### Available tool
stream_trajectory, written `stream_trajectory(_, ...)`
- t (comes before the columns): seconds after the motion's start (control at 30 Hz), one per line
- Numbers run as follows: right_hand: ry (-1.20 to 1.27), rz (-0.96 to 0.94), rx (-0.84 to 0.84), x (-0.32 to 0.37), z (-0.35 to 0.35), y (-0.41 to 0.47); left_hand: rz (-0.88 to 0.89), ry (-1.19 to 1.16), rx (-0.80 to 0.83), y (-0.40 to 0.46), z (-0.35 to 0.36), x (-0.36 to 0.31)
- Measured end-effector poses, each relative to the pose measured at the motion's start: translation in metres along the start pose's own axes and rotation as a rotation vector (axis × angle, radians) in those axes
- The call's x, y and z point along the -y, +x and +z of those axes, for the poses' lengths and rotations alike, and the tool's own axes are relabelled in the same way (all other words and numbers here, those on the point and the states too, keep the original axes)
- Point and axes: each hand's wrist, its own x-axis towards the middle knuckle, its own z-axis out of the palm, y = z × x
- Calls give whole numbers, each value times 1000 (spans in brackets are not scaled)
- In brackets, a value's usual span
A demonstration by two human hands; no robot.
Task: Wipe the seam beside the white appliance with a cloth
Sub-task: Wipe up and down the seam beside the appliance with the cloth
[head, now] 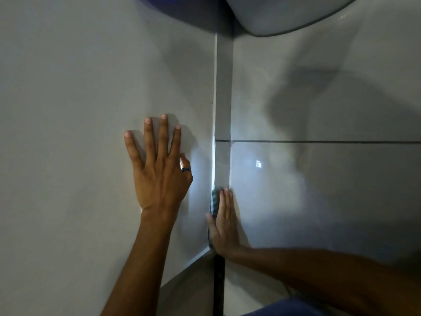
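The white appliance (91, 99) fills the left half of the view, its flat side facing me. My left hand (159, 169) lies flat on that side with fingers spread, a dark ring on the thumb. A narrow vertical seam (222, 115) runs between the appliance's edge and the tiled wall (319, 190). My right hand (222, 222) is low in that seam, fingers straight and pointing up, pressing a dark checked cloth (214, 201) against the appliance's edge. Only a strip of the cloth shows beside the fingers.
A rounded white fixture (284, 14) hangs at the top right above the seam. A dark grout line (319, 141) crosses the wall tiles. Below the appliance's bottom corner a dark gap (219, 288) drops to the floor. Blue fabric (291, 307) shows at the bottom edge.
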Motion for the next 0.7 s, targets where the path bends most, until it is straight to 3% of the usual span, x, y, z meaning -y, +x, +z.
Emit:
stream_trajectory(0.13,105,-70,-158,31,-20,78,4,-48,-9,-1,-2,1)
stream_trajectory(0.27,96,-260,-151,65,-68,196,0,-56,11,0,-3,1)
stream_trajectory(0.4,106,-212,-159,107,-100,271,-18,-71,49,2,-10,0)
stream_trajectory(0.53,97,-170,-127,108,-101,266,-24,-112,92,5,-19,0)
stream_trajectory(0.7,62,-200,0,52,-69,164,-32,-181,93,27,-24,3)
